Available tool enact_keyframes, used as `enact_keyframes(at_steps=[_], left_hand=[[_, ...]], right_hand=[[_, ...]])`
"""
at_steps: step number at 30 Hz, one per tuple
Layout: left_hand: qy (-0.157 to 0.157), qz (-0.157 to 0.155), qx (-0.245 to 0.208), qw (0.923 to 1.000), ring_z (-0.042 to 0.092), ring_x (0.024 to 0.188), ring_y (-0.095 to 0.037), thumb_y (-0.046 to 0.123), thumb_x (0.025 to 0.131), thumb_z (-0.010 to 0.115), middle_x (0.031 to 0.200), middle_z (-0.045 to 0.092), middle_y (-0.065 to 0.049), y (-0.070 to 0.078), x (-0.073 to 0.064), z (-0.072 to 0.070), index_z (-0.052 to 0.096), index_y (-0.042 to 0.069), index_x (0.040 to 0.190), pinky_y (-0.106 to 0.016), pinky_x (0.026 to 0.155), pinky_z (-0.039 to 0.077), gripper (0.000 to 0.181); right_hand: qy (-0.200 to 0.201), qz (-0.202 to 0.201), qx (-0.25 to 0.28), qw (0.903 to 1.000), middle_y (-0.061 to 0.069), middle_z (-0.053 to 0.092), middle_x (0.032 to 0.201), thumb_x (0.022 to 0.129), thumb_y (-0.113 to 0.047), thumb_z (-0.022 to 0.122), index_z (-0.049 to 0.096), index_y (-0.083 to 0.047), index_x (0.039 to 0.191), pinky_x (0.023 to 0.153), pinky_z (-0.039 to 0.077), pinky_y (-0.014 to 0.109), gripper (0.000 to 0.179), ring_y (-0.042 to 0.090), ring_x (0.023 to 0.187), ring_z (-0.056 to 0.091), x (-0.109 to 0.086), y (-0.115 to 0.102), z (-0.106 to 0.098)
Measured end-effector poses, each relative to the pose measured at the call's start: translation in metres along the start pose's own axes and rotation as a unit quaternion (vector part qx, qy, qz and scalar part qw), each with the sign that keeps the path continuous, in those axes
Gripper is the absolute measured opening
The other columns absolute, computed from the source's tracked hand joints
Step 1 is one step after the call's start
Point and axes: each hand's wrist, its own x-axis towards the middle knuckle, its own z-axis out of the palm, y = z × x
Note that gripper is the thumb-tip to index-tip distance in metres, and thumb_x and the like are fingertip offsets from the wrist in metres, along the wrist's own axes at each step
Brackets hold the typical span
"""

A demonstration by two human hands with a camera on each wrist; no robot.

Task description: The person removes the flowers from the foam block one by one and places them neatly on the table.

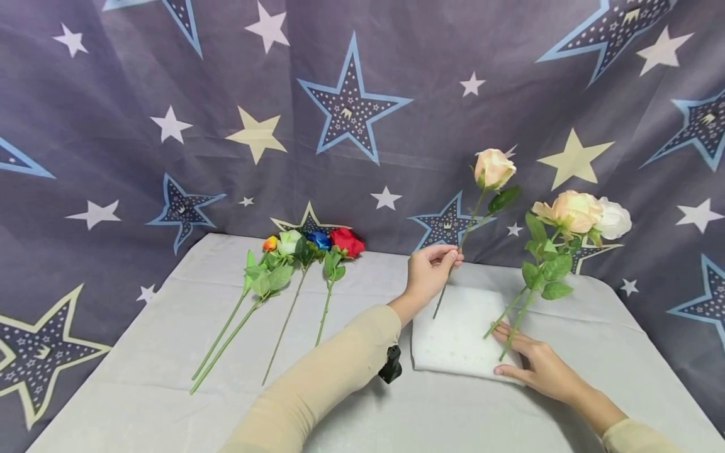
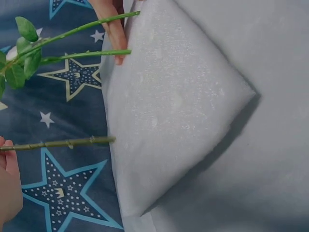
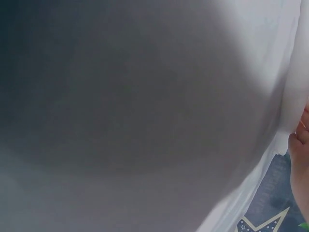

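My left hand [image 1: 427,275] pinches the stem of a peach rose [image 1: 494,168] between thumb and fingers. The rose stands nearly upright, slightly tilted, with its bare lower stem end over the back part of a white foam-like block [image 1: 453,340]. In the left wrist view that stem [image 2: 72,143] overlaps the block's edge at its tip. My right hand [image 1: 538,365] rests on the block's right side, fingers fairly straight, beside two green stems. Those stems belong to another peach rose [image 1: 574,212] and a white rose [image 1: 614,218], both leaning right over the block.
On the left of the grey-covered table [image 1: 141,352] lie a red rose [image 1: 347,242], a blue rose [image 1: 320,239], a pale green-white rose [image 1: 289,241] and a small orange flower [image 1: 270,243]. A star-patterned cloth [image 1: 362,182] hangs behind.
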Motion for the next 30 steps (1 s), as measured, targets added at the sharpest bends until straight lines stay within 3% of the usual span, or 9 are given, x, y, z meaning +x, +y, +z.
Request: enact_keyframes(at_steps=[6, 13, 18, 26, 30], left_hand=[[-0.004, -0.015, -0.027, 0.9995, 0.070, 0.085, -0.043, -0.003, 0.090, 0.061, 0.094, 0.070, -0.032, -0.008, 0.000, -0.006, 0.066, -0.015, 0.103, -0.023, 0.073, 0.062, 0.019], [-0.011, -0.084, -0.050, 0.9951, 0.070, 0.090, -0.043, -0.005, 0.089, 0.061, 0.098, 0.069, -0.033, -0.006, -0.005, -0.020, 0.067, -0.014, 0.103, -0.029, 0.077, 0.062, 0.017], [-0.006, -0.109, -0.070, 0.9916, 0.070, 0.089, -0.042, -0.008, 0.088, 0.061, 0.100, 0.067, -0.035, -0.007, -0.007, -0.029, 0.066, -0.016, 0.103, -0.034, 0.079, 0.062, 0.018], [-0.016, -0.132, -0.074, 0.9884, 0.070, 0.091, -0.041, -0.011, 0.087, 0.060, 0.103, 0.065, -0.038, -0.007, -0.014, -0.044, 0.064, -0.016, 0.109, -0.033, 0.080, 0.062, 0.023], [-0.019, -0.133, -0.074, 0.9881, 0.074, 0.083, -0.027, -0.015, 0.084, 0.061, 0.105, 0.065, -0.038, -0.008, -0.019, -0.051, 0.063, -0.016, 0.111, -0.032, 0.080, 0.062, 0.028]], right_hand=[[0.003, -0.002, 0.002, 1.0000, 0.025, 0.063, 0.125, 0.070, -0.027, 0.083, 0.064, 0.002, 0.121, 0.107, 0.015, -0.006, 0.062, -0.020, 0.132, 0.022, -0.001, 0.000, 0.001], [0.003, -0.002, 0.006, 1.0000, 0.025, 0.062, 0.126, 0.070, -0.027, 0.083, 0.063, 0.001, 0.122, 0.107, 0.016, -0.006, 0.062, -0.020, 0.133, 0.023, -0.001, 0.002, 0.001], [0.006, -0.008, 0.005, 0.9999, 0.026, 0.062, 0.126, 0.070, -0.026, 0.083, 0.063, 0.002, 0.122, 0.108, 0.016, -0.006, 0.063, -0.020, 0.134, 0.022, -0.002, 0.003, 0.001], [0.001, -0.002, 0.008, 1.0000, 0.025, 0.061, 0.127, 0.071, -0.027, 0.082, 0.063, 0.001, 0.123, 0.107, 0.015, -0.006, 0.062, -0.020, 0.134, 0.022, -0.001, 0.001, 0.000], [0.002, -0.003, 0.009, 1.0000, 0.025, 0.061, 0.127, 0.071, -0.027, 0.083, 0.063, 0.002, 0.122, 0.107, 0.015, -0.006, 0.062, -0.020, 0.133, 0.022, -0.001, 0.000, 0.000]])
